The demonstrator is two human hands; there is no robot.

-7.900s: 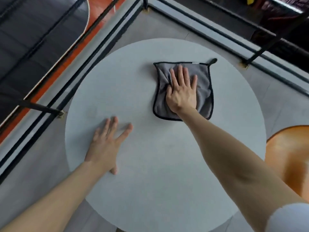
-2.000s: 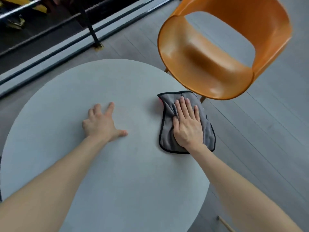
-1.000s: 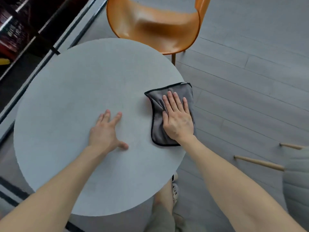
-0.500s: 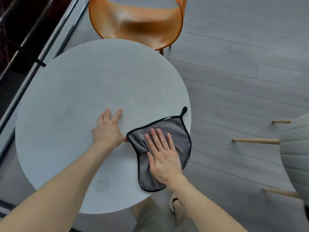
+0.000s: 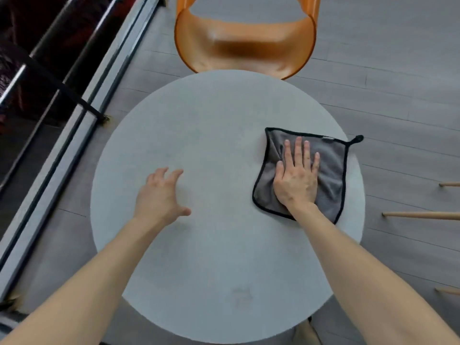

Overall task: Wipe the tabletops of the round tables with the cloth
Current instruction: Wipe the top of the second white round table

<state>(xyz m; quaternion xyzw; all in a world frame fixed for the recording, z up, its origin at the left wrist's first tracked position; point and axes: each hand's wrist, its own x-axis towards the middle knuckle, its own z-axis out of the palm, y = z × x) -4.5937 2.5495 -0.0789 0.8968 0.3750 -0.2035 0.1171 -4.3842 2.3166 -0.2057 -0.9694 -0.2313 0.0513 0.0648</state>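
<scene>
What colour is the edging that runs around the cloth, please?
Black, around the grey cloth under the right hand; the head view, the only one, shows it.

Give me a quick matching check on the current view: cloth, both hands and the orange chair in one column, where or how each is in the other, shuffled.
Column 1
1. cloth
2. left hand
3. right hand
4. orange chair

Column 2
A. beyond the far edge of the round table
B. flat on the cloth, fingers straight
C. spread out on the right part of the round table
D. over a bare part of the round table, holding nothing

Pairs: 1-C, 2-D, 3-B, 4-A
</scene>
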